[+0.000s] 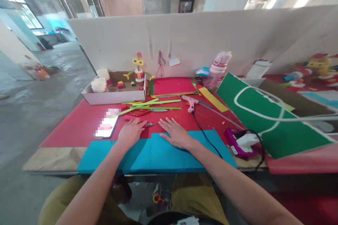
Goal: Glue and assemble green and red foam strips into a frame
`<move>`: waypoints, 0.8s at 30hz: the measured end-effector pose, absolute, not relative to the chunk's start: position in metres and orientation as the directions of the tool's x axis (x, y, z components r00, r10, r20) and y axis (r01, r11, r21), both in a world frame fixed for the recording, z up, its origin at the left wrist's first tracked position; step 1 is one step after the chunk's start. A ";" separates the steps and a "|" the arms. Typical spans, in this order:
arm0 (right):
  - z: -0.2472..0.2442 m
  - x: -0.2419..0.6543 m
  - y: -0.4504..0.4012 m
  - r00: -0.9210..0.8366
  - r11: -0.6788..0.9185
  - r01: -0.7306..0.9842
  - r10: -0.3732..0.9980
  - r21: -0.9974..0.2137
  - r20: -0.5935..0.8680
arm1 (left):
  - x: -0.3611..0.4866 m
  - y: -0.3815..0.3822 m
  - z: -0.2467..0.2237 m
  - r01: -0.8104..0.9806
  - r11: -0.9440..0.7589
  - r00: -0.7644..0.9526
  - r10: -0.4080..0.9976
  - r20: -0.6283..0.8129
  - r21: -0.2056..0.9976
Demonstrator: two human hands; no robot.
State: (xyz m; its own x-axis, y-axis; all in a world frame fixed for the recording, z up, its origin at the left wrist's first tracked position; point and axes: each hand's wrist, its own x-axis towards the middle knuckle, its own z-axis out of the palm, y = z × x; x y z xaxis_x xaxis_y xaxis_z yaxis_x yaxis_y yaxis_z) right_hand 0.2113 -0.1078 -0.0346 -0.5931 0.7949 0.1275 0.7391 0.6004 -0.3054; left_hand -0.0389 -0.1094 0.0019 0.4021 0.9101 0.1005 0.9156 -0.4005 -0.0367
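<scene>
My left hand [131, 132] rests on the red table sheet, its fingers bent over a small red-handled tool [144, 125] whose metal tip points right. Whether the fingers grip the tool is hard to make out. Flat on the surface, my right hand [174, 132] has its fingers spread and holds nothing. Blue paper [158, 158] lies under both wrists. Just beyond the hands are red-handled scissors [139, 112] and green paper strips [153, 103]. A pink glue gun [190, 103] stands beyond my right hand, and a phone [107, 124] with a blurred screen lies to the left.
A white box [113, 97] with paper cups [99, 85] and a robot-like figure [138, 74] stands at the back left. To the right are a purple power strip [237, 147], a leaning green board [277, 130] and a white cable. A pink bottle [219, 66] stands behind.
</scene>
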 end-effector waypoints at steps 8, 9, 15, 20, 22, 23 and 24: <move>-0.037 0.212 -0.108 -0.591 0.609 0.737 0.791 -0.295 0.157 | -0.030 -0.111 0.002 0.915 -0.402 0.402 0.911 0.096 -0.023; -0.037 0.212 -0.108 -0.591 0.608 0.736 0.791 -0.297 0.156 | -0.028 -0.112 0.002 0.915 -0.404 0.404 0.910 0.096 -0.023; -0.036 0.211 -0.106 -0.592 0.605 0.718 0.791 -0.344 0.154 | -0.024 -0.119 0.005 0.907 -0.419 0.421 0.903 0.082 -0.043; -0.029 0.229 -0.103 -0.557 0.546 0.661 0.817 -0.514 0.151 | -0.027 -0.119 0.004 0.910 -0.413 0.414 0.907 0.076 -0.027; -0.028 0.238 -0.105 -0.543 0.528 0.654 0.826 -0.542 0.150 | -0.028 -0.118 0.003 0.911 -0.412 0.412 0.908 0.080 -0.019; -0.028 0.241 -0.107 -0.549 0.529 0.655 0.824 -0.539 0.140 | -0.029 -0.118 0.002 0.911 -0.412 0.412 0.908 0.083 -0.018; -0.029 0.243 -0.109 -0.558 0.534 0.660 0.819 -0.528 0.131 | -0.029 -0.118 0.002 0.912 -0.411 0.411 0.908 0.087 -0.019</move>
State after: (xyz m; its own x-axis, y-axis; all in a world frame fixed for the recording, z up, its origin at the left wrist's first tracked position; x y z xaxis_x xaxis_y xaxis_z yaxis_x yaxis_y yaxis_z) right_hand 0.2427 -0.1088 -0.0289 -0.5580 0.8194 0.1312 0.6602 0.5341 -0.5280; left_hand -0.0287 -0.1176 0.0017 0.4106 0.9077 0.0870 0.9116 -0.4106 -0.0192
